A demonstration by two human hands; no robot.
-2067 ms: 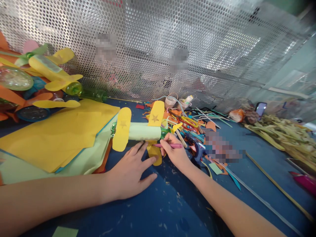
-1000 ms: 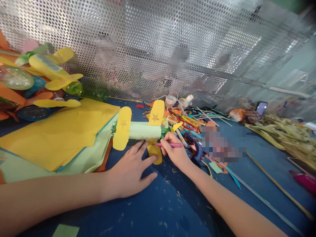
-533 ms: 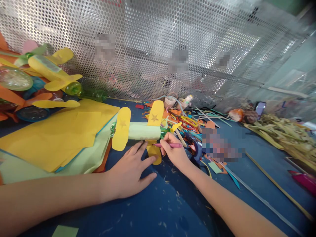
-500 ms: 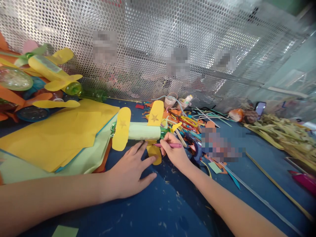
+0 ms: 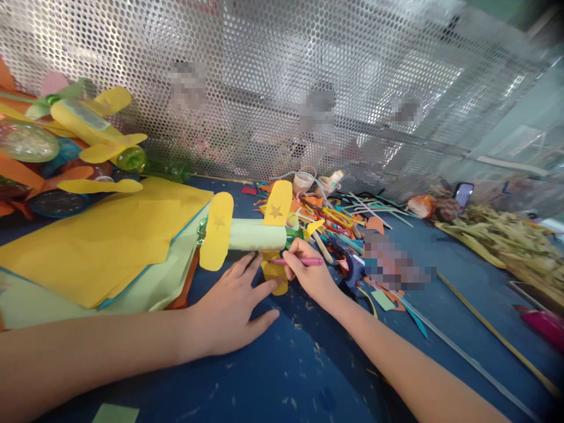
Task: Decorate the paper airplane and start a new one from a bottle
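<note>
The toy plane (image 5: 258, 236) lies near the middle of the blue surface (image 5: 308, 364), its body lengthwise from nine to three o'clock. A sleeve of pale green paper (image 5: 247, 238) wraps a translucent green bottle, whose bumpy base shows at nine o'clock and whose narrowing neck (image 5: 294, 237) shows at three. A rounded yellow strip (image 5: 215, 235) crosses the base end and bears a faint star. The upper wing (image 5: 278, 201), also yellow and round-tipped, points to one o'clock with a darker star; the lower wing (image 5: 275, 283) points to five, partly covered by both hands. At seven o'clock from the body, the left hand (image 5: 235, 308) lies flat with fingers spread, gripping nothing, its fingertips at the body's near edge and over the lower wing. At four o'clock, the right hand (image 5: 311, 273) pinches a pink pen (image 5: 312, 261), its tip at the lower wing.
</note>
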